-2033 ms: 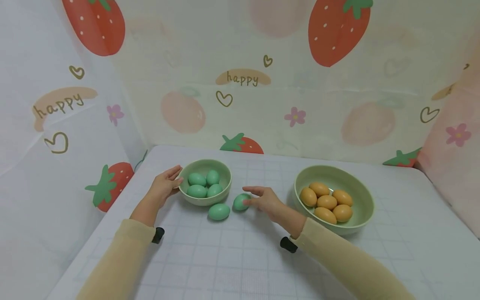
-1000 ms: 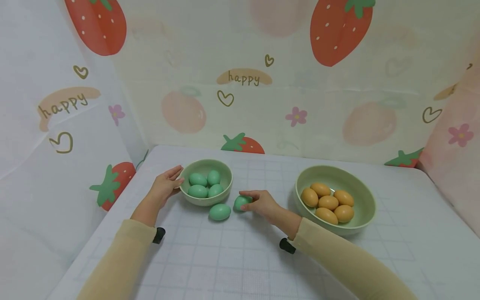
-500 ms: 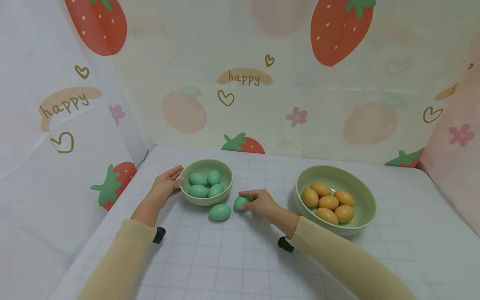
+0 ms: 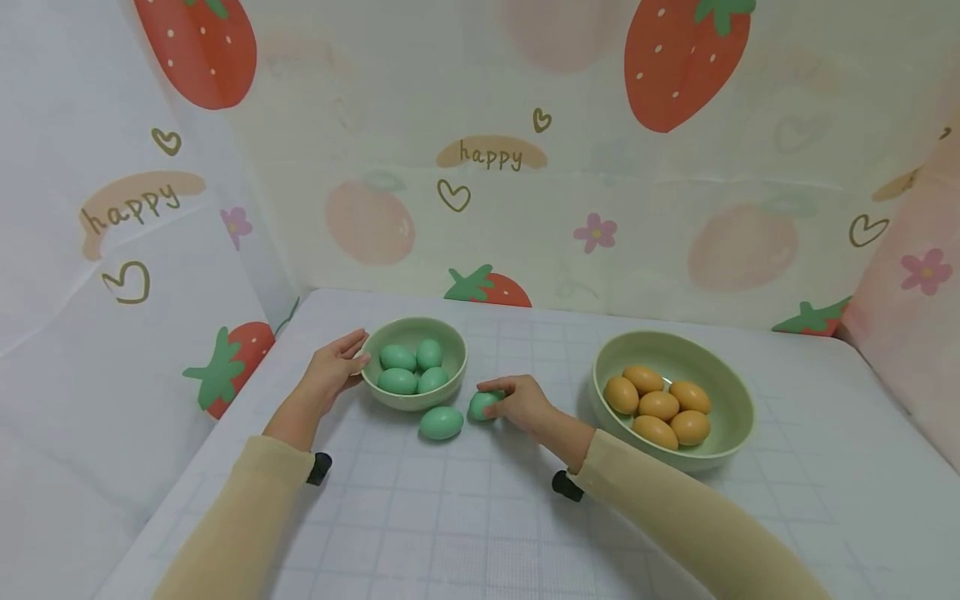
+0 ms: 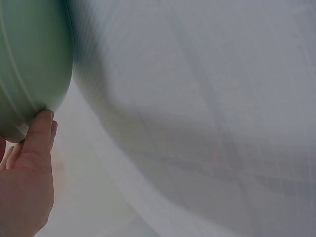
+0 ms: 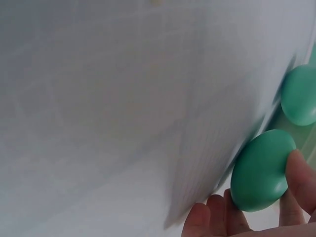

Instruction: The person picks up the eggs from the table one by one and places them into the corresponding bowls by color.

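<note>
In the head view, my left hand [image 4: 326, 375] holds the left side of a small green bowl [image 4: 408, 402], its thumb at the rim. The left wrist view shows fingers [image 5: 38, 136] against the bowl's [image 5: 37, 54] outer wall. Several green eggs [image 4: 397, 382] lie inside. My right hand [image 4: 525, 404] pinches another green egg [image 4: 483, 405] on the table, just right of the bowl. The right wrist view shows the thumb on one side of this egg [image 6: 261, 170] and fingers on the other. A loose green egg [image 4: 441, 423] lies in front of the bowl.
A larger green bowl [image 4: 720, 442] with several orange-brown eggs [image 4: 658, 406] stands to the right, near my right forearm. The white table [image 4: 450, 517] has a grid-patterned cover. Behind it hangs a cloth [image 4: 645, 200] printed with strawberries and hearts.
My right hand's fingers have closed from a looser reach onto the green egg, which stays in place. My left hand has kept its hold on the small bowl. The head view has shifted slightly.
</note>
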Demonstrator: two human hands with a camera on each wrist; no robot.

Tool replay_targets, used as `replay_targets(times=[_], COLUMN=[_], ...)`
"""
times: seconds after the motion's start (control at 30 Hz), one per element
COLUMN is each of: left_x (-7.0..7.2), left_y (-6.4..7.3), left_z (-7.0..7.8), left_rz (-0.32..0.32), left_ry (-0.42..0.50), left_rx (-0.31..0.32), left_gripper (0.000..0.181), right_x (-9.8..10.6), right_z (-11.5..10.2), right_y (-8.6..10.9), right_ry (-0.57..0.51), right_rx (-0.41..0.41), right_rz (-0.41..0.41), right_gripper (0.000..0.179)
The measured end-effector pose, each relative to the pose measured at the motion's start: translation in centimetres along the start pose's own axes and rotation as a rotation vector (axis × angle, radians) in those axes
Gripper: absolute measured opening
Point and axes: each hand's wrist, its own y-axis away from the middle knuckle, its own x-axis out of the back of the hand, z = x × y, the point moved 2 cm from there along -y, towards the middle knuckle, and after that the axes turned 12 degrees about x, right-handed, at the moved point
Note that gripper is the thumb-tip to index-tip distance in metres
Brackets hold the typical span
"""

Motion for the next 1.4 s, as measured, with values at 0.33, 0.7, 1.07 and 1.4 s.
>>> replay_targets(times=[0.33,0.7,1.07,1.4], left_x=[0.0,0.0,-0.1,-0.1], left_y=[-0.1,-0.2,0.0,0.0], left_z=[0.1,0.0,0.1,0.1], left_rz=[-0.009,-0.008,-0.004,-0.016], left_ry=[-0.003,0.000,0.007,0.007], left_rx=[0.000,0.003,0.003,0.000], left_gripper=[0.059,0.059,0.059,0.059], right_x=[0.2,0.9,1.6,2.6], right_z=[-0.4,-0.9,-2.1,-3.9], right_y=[-0.3,-0.5,-0.5,-0.6], right_ry=[0.024,0.027,0.039,-0.001], right_rx=[-0.026,-0.052,-0.059,-0.037], right_rz=[0.005,-0.004,-0.013,-0.017], right_gripper=[0.039,0.041,0.040,0.040])
